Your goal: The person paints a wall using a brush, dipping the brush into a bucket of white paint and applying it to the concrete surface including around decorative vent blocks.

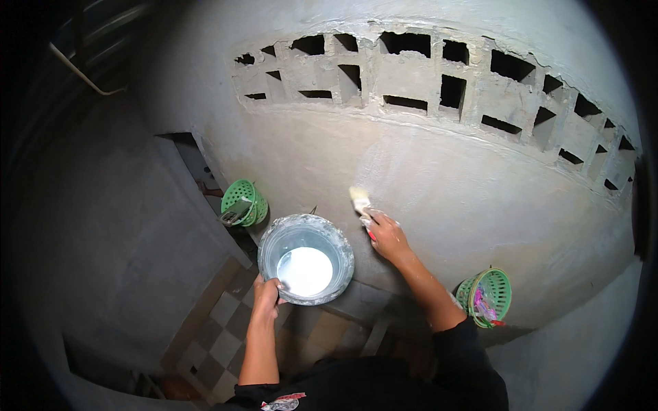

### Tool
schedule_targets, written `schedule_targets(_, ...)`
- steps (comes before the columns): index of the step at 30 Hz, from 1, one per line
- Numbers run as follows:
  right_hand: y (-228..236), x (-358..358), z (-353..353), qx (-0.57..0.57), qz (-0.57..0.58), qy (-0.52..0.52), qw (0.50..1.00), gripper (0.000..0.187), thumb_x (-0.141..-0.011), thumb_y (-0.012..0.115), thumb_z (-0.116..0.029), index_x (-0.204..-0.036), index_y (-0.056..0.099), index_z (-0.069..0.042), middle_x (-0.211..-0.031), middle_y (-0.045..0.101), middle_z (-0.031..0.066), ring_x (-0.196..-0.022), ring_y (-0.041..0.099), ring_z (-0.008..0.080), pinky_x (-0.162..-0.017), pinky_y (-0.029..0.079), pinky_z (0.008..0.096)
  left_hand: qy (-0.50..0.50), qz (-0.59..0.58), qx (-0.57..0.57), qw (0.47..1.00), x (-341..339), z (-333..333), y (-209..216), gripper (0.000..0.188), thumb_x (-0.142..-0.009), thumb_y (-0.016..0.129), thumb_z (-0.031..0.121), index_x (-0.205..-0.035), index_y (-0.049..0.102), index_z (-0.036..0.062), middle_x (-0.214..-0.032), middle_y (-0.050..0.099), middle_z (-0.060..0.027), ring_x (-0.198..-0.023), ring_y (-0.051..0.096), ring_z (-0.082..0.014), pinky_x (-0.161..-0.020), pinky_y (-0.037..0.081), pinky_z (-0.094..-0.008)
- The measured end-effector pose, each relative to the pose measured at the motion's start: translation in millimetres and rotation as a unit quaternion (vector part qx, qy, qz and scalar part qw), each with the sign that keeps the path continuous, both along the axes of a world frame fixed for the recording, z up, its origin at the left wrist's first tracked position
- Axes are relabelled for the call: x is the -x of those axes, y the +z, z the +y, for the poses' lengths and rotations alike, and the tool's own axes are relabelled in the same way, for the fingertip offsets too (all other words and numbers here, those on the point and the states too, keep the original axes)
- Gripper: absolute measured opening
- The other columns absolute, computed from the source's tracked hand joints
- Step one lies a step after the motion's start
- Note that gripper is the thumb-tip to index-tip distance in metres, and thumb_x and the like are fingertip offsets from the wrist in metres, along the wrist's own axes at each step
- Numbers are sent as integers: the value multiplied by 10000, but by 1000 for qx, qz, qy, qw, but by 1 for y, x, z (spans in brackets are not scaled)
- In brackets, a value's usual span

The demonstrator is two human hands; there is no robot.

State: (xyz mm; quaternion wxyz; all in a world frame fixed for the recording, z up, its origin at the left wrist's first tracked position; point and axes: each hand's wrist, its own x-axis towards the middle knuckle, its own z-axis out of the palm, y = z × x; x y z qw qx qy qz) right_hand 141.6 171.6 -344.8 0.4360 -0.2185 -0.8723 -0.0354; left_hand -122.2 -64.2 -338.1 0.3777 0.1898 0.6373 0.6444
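With our left hand (266, 294), we grip the rim of a round grey bucket (266, 248), held out in front of the wall (295, 151). White paint (305, 272) sits inside it. Our right hand (388, 238) is closed around a paintbrush (359, 197), its bristles up at the wall, below the vent blocks (404, 82). One green basket (258, 207) is near the wall's left edge; a second basket (503, 288) is near its lower right corner.

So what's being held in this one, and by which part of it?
The left grip holds the bucket of white liquid by its rim; the right grip holds the paintbrush by its handle.
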Motion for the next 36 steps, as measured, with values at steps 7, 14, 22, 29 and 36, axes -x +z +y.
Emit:
schedule_targets(7,115,-1,11,57,80,46,994,374,-778,655,53,-1132,705,-57,-1240,663,188,-1087,646,412,-945,536,466,9,15,18,1000,7,-11,-1,588,-719,518,-7,-1306,517,0,-1071,654,-128,-829,668,-243,-549,558,-355)
schedule_targets(14,89,-22,23,16,36,35,999,473,-762,679,61,-1209,708,-91,-1334,636,162,-1177,632,372,-997,527,432,11,5,9,1000,1,-7,-1,568,-733,520,-3,-1301,515,6,-1070,658,-131,-843,676,-253,-579,575,-383)
schedule_targets(22,130,-19,28,207,9,67,976,145,-897,675,-17,-1024,738,17,-997,717,224,-915,682,399,-852,537,402,23,14,-2,1000,8,-11,-8,557,-728,527,5,-1285,515,-19,-1041,656,-138,-819,680,-250,-581,582,-379)
schedule_targets(29,110,-30,19,-171,-46,-33,984,375,-870,666,-46,-1244,669,-78,-1415,603,133,-1201,645,320,-951,559,420,27,7,10,1000,9,-9,-18,568,-722,530,3,-1289,534,21,-1022,657,-108,-802,668,-218,-529,550,-342)
schedule_targets(36,18,-3,17,50,-284,-14,957,156,-879,603,-41,-1027,650,-27,-1150,667,158,-1108,668,357,-895,564,475,10,-6,-1,1000,8,-4,-20,625,-714,528,1,-1338,529,18,-1076,662,-124,-860,673,-243,-590,571,-381)
